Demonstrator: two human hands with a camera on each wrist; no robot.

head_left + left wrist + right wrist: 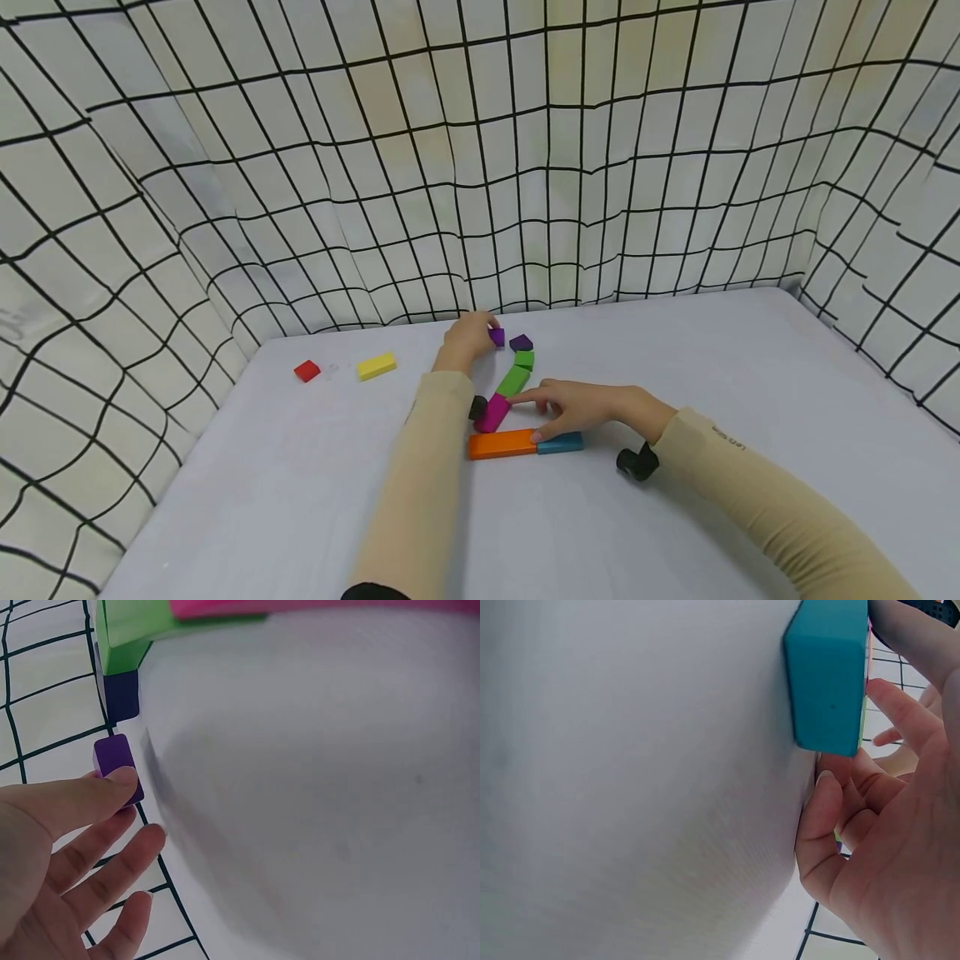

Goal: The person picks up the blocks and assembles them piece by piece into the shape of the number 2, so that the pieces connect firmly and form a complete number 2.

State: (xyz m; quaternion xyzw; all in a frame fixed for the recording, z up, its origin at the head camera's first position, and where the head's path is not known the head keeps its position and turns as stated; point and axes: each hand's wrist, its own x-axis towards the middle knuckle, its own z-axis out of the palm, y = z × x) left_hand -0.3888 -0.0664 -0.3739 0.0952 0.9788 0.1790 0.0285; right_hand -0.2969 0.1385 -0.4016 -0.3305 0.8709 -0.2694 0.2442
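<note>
My left hand (467, 337) pinches a purple block (114, 754) between thumb and fingers at the far side of the table. Beside it lies a dark purple block (521, 342), followed by a small green block (524, 360), a longer green block (513, 382) and a magenta block (492, 413) in a curved row. Nearer me, an orange block (502, 444) and a blue block (560, 443) lie end to end. My right hand (577, 406) touches the magenta block with its extended index finger; its thumb rests where orange and blue meet. Its other fingers are bent beneath the palm.
A yellow block (377, 367) and a red block (307, 371) lie apart on the left of the white table (300, 500). White walls with a black grid (495, 167) enclose the back and sides. A black wrist camera (637, 462) sits under the right wrist.
</note>
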